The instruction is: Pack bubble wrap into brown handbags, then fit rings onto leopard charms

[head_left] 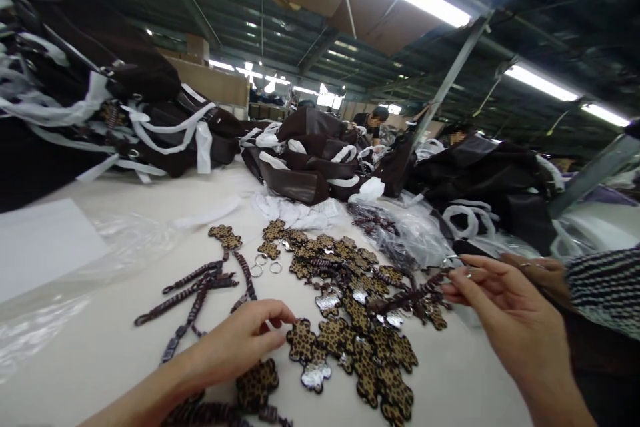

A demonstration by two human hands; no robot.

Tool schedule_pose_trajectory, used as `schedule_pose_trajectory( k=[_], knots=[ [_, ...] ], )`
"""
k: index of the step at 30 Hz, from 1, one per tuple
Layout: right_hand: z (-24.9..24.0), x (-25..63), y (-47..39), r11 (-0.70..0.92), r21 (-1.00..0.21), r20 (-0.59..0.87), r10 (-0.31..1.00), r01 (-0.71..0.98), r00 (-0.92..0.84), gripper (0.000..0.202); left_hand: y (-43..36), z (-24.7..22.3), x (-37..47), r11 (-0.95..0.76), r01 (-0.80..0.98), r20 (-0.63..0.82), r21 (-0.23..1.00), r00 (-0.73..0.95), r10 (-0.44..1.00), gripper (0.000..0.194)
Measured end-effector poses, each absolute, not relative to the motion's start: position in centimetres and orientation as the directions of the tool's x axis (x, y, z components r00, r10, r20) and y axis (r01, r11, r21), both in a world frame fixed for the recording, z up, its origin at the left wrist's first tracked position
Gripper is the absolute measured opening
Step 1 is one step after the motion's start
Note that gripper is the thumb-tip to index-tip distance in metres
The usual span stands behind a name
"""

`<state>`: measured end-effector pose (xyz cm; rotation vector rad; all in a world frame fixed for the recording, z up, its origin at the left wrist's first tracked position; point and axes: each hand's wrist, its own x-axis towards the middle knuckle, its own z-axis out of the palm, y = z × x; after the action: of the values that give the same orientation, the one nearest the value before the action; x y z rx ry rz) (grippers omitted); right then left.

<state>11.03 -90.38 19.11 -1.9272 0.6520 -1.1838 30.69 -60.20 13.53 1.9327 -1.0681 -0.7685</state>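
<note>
Leopard-print bear-shaped charms [367,367] lie in a pile at the middle of the white table. My left hand [255,333] is at the pile's left edge, thumb and index finger apart, its fingertips beside one leopard charm [301,340]. My right hand [500,300], to the right of the pile, pinches the end of a dark braided strap [425,288] that reaches back over the charms. Several braided straps [200,300] lie left of the pile, one joined to a leopard charm [226,236]. Loose metal rings [275,267] rest between them and the pile.
Dark bags with white-wrapped handles [310,160] are heaped across the back. Clear plastic bags [405,233] lie behind the pile. A white sheet [45,247] is at the left. Another person's patterned sleeve [605,287] and hand are close behind my right hand.
</note>
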Motion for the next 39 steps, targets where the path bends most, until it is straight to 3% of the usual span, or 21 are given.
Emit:
schedule_pose_trajectory(
  k=[2, 4, 6, 8, 11, 14, 16, 18, 22, 25, 28, 39],
  knots=[
    [16.5, 10.8, -92.3, -0.605, -0.771, 0.425, -0.723, -0.2, 0.545, 0.044, -59.8, 13.9, 30.9, -0.34, -0.431, -0.117, 0.836, 0.465, -0.878, 0.029],
    [13.1, 10.5, -93.0, -0.678, -0.641, 0.34, -0.672, -0.36, 0.658, 0.044, -59.1, 14.3, 31.2, -0.344, -0.423, -0.12, 0.838, 0.472, -0.873, 0.027],
    [10.2, 10.3, -92.5, -0.764, -0.517, 0.375, -0.608, -0.386, 0.7, 0.037, -58.2, 14.5, 31.7, -0.348, -0.405, -0.124, 0.846, 0.486, -0.865, 0.025],
    [8.7, 10.5, -91.0, -0.825, -0.443, 0.442, -0.541, -0.35, 0.716, 0.029, -57.3, 14.6, 32.4, -0.353, -0.403, -0.116, 0.845, 0.507, -0.854, 0.023],
    [9.2, 12.4, -87.7, -0.871, -0.426, 0.446, -0.438, -0.245, 0.781, 0.019, -56.4, 14.7, 33.5, -0.362, -0.416, -0.096, 0.834, 0.538, -0.838, 0.023],
    [11.3, 16.1, -83.9, -0.902, -0.422, 0.308, -0.238, -0.092, 0.921, 0.019, -56.2, 14.7, 34.4, -0.37, -0.443, -0.053, 0.817, 0.581, -0.812, 0.023],
    [12.3, 19.4, -81.5, -0.932, -0.359, 0.178, -0.108, -0.038, 0.978, 0.023, -56.3, 14.4, 34.8, -0.372, -0.458, -0.021, 0.808, 0.607, -0.794, 0.022],
    [12.6, 23.2, -79.4, -0.95, -0.312, 0.136, -0.049, -0.004, 0.989, 0.026, -56.4, 13.9, 35.1, -0.373, -0.46, -0.008, 0.806, 0.621, -0.784, 0.022],
    [11.6, 30.0, -77.0, -0.977, -0.213, 0.089, -0.033, -0.013, 0.996, 0.025, -56.3, 12.9, 35.4, -0.37, -0.433, -0.02, 0.822, 0.628, -0.778, 0.023],
    [10.9, 32.7, -76.4, -0.991, -0.112, 0.026, -0.082, -0.079, 0.996, 0.012, -56.1, 12.8, 35.5, -0.369, -0.421, -0.023, 0.829, 0.633, -0.774, 0.023],
    [10.6, 33.2, -76.3, -0.991, -0.038, -0.015, -0.127, -0.127, 0.992, 0.012, -56.0, 13.0, 35.7, -0.355, -0.427, 0.0, 0.832, 0.639, -0.769, 0.024],
    [11.0, 30.3, -75.2, -0.992, 0.037, -0.002, -0.119, -0.119, 0.993, 0.013, -56.7, 12.2, 34.7, -0.344, -0.409, 0.042, 0.845, 0.692, -0.721, 0.026]
  ],
)
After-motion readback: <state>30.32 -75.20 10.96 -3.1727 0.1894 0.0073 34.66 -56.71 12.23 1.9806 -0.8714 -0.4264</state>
